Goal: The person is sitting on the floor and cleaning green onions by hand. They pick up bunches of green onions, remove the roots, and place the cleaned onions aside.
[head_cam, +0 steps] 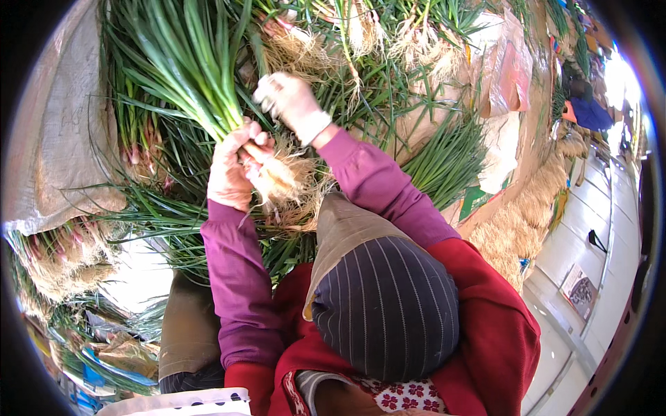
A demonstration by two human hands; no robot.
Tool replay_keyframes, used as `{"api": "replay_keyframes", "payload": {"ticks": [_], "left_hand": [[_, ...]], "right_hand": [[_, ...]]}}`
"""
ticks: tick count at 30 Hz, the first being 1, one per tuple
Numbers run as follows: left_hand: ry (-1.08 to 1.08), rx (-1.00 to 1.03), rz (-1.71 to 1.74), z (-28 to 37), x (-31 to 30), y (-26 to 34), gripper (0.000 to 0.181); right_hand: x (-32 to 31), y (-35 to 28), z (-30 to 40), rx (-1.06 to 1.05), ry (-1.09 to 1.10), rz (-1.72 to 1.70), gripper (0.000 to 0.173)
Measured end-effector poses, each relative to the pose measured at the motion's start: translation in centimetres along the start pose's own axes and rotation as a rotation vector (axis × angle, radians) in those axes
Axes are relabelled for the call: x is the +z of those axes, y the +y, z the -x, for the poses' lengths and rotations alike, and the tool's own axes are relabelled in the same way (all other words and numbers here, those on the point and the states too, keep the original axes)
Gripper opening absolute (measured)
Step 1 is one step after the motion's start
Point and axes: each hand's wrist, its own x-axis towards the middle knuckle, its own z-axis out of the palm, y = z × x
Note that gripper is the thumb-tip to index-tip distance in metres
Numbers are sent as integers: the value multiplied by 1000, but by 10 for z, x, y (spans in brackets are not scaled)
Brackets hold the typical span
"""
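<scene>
My left hand [234, 164] is closed around the stalks of a bunch of green alliums [213, 99] that look like green garlic. Long flat leaves fan out to the upper left, and pale roots [283, 182] hang out on the right of the fist. A light glove covers my right hand [291, 101], raised just right of the bunch and apart from it. Its fingers are curled and blurred, so whether anything is in them cannot be made out. Loose leaves and cut greens [364, 109] lie under and around both hands.
More rooted bunches [359, 31] lie along the far side. A pale woven sack [67, 119] stands at left, with bunches [73, 255] below it. Green leaves [447, 161] lie right of my arm. Root-side-out bunches [510, 234] line a white panelled surface [588, 208]. A person [590, 112] is far right.
</scene>
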Motion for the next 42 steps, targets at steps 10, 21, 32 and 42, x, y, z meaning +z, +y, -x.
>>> {"api": "replay_keyframes", "payload": {"ticks": [10, 21, 32, 42], "left_hand": [[-327, 181, 238, 35, 25, 34, 36], [-177, 316, 5, 31, 27, 44, 35], [-43, 169, 118, 8, -7, 20, 32], [61, 53, 173, 8, 0, 17, 20]], "right_hand": [[-113, -10, -36, 133, -87, 1019, 22], [-97, -89, -89, -299, 175, 1137, 26], [-162, -88, -73, -21, 197, 705, 37], [-113, -38, -1, -20, -72, 347, 28]]}}
